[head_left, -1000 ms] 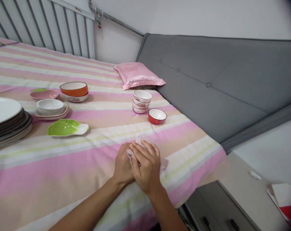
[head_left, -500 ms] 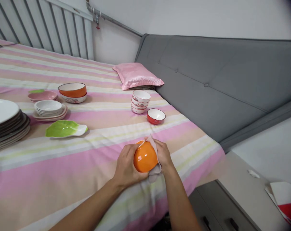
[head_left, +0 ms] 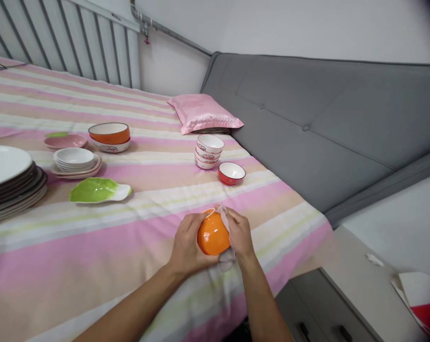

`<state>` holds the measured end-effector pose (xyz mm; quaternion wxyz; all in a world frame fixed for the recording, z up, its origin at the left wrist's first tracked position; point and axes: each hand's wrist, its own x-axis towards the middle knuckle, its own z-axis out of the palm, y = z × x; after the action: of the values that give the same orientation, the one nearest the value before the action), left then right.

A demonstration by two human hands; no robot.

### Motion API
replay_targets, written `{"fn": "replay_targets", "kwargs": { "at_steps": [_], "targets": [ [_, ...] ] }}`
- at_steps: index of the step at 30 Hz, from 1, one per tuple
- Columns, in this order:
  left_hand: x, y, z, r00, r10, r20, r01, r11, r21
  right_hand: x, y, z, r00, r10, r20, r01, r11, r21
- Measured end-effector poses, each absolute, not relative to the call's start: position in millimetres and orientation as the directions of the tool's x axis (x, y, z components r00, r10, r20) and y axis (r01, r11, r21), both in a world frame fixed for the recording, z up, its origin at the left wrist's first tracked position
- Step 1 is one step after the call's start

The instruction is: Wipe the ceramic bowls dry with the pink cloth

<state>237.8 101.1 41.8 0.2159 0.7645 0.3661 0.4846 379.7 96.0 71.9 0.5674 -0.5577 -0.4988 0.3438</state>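
Observation:
An orange bowl point(head_left: 213, 235), glossy and tipped on its side, is held above the near edge of the bed. My left hand point(head_left: 189, 244) grips it from the left, thumb near the rim. On its right side, my right hand point(head_left: 239, 232) presses a thin greyish cloth point(head_left: 227, 259) against the bowl, fingers closed on the fabric. Part of the cloth hangs below. Just beyond my hands sits a red bowl point(head_left: 231, 174) with a white inside, and beside it a stack of white patterned bowls point(head_left: 208, 153).
Left on the striped bedspread point(head_left: 104, 247) are a green leaf-shaped dish point(head_left: 96, 191), small white dishes point(head_left: 74, 159), an orange bowl on a white one point(head_left: 110, 135) and a tall plate stack point(head_left: 12, 190). A pink pillow point(head_left: 204, 114) lies by the grey headboard point(head_left: 307, 95).
My right hand has shifted slightly along the bowl's right side, and the cloth's folds have moved with it. My left hand keeps its hold on the bowl.

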Motion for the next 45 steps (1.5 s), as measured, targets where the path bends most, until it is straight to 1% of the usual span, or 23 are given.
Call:
{"fn": "replay_targets", "kwargs": {
  "at_steps": [1,2,4,6,9,11,14,17,20,23,27,30,31,33,36,38,39,42,45],
  "targets": [
    [238.0,101.3,42.3,0.250,0.779,0.575,0.352,-0.627,0.695,374.3,92.2,73.8,0.244,0.923,0.299,0.329,0.211,-0.920],
    [238.1,101.5,42.8,0.240,0.788,0.567,0.352,-0.615,0.706,368.2,88.1,75.3,0.205,0.895,0.397,0.479,0.262,-0.838],
    [237.9,101.8,43.7,0.224,0.805,0.549,0.344,-0.593,0.728,355.2,79.3,76.9,0.152,0.842,0.518,0.690,0.285,-0.665],
    [237.2,102.6,43.7,0.219,0.820,0.529,0.328,-0.572,0.751,342.7,71.7,76.6,0.072,0.803,0.591,0.789,0.316,-0.526],
    [235.7,104.2,41.3,0.205,0.832,0.515,0.285,-0.555,0.782,330.9,66.4,74.6,0.004,0.786,0.618,0.837,0.336,-0.432],
    [235.3,105.0,38.3,0.202,0.842,0.500,0.257,-0.539,0.802,330.0,67.3,73.7,-0.011,0.783,0.622,0.843,0.342,-0.416],
    [235.6,107.1,32.2,0.222,0.852,0.473,0.245,-0.519,0.819,338.1,72.6,73.3,0.009,0.782,0.623,0.838,0.334,-0.431],
    [235.4,113.3,24.2,0.298,0.860,0.414,0.235,-0.487,0.841,353.0,78.6,72.4,0.068,0.788,0.612,0.818,0.307,-0.486],
    [235.3,123.1,17.0,0.400,0.843,0.360,0.196,-0.462,0.865,368.3,82.7,70.4,0.149,0.800,0.581,0.769,0.275,-0.577],
    [235.5,129.9,16.1,0.437,0.816,0.379,0.168,-0.488,0.857,378.0,83.9,68.2,0.199,0.802,0.563,0.700,0.286,-0.655],
    [231.9,126.6,27.8,0.453,0.764,0.459,0.090,-0.552,0.829,380.2,81.1,65.0,0.243,0.806,0.539,0.592,0.317,-0.741],
    [227.4,118.4,38.0,0.416,0.752,0.511,0.113,-0.601,0.792,376.5,77.4,62.8,0.248,0.823,0.511,0.494,0.347,-0.798],
    [226.5,115.9,40.2,0.396,0.754,0.524,0.138,-0.613,0.778,374.2,76.0,62.7,0.238,0.822,0.518,0.494,0.357,-0.793],
    [226.5,111.9,42.6,0.360,0.762,0.539,0.187,-0.625,0.758,367.7,72.8,63.8,0.196,0.801,0.565,0.567,0.377,-0.732],
    [228.7,109.4,42.0,0.314,0.788,0.529,0.222,-0.603,0.766,353.5,67.2,67.9,0.077,0.746,0.661,0.736,0.404,-0.542],
    [229.8,109.5,40.1,0.286,0.807,0.517,0.205,-0.579,0.789,343.4,63.5,70.5,0.003,0.733,0.680,0.801,0.406,-0.441],
    [230.0,109.9,39.0,0.276,0.814,0.510,0.188,-0.567,0.802,338.9,61.9,71.4,-0.022,0.737,0.675,0.818,0.402,-0.412],
    [229.6,111.5,35.9,0.268,0.827,0.494,0.152,-0.542,0.826,331.2,59.1,72.7,-0.063,0.761,0.645,0.836,0.393,-0.382],
    [230.3,112.0,35.2,0.254,0.838,0.483,0.175,-0.531,0.829,332.7,60.1,73.5,-0.067,0.781,0.621,0.837,0.383,-0.391]
  ]
}}
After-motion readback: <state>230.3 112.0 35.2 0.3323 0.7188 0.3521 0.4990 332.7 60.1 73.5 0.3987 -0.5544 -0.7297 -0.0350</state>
